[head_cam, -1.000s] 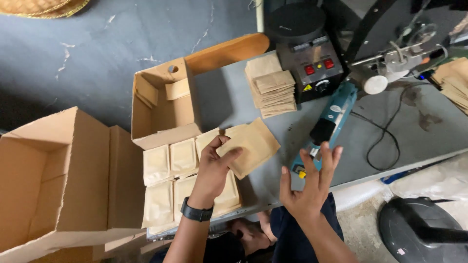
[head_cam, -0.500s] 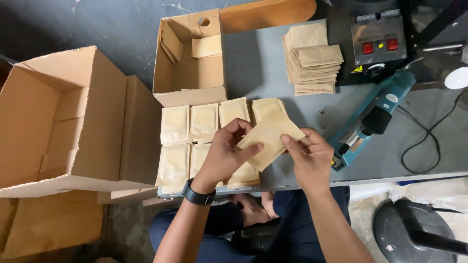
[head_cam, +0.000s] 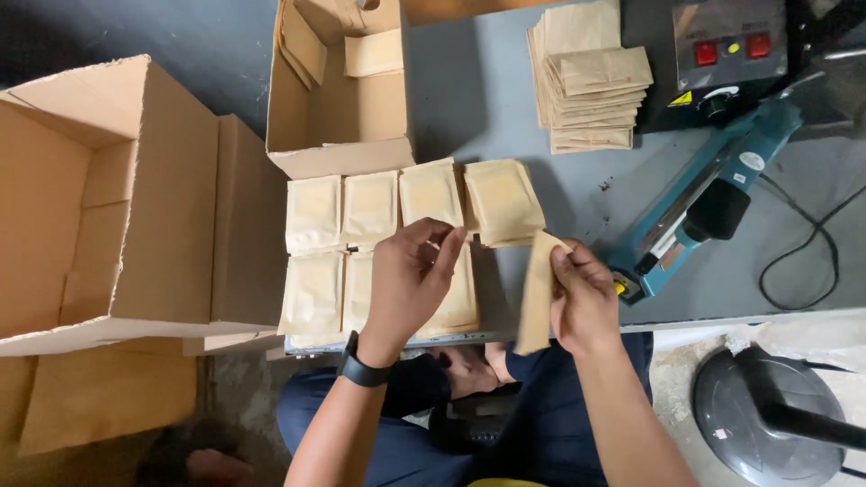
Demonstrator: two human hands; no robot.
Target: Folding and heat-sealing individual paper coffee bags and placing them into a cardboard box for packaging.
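Observation:
My right hand grips a flat brown paper pouch, held on edge near the table's front edge. My left hand hovers with fingers curled over the filled brown pouches laid in two rows on the grey table; it holds nothing. A black watch is on my left wrist. One more filled pouch lies at the right end of the back row.
A teal heat sealer lies right of my hands, with its black control box behind. A stack of empty pouches sits at the back. A small open carton stands on the table, a large open carton at left.
Both hands held the pouch flat half a second ago. Now my left hand has let go and my right hand has swung the pouch to the right, turned on edge.

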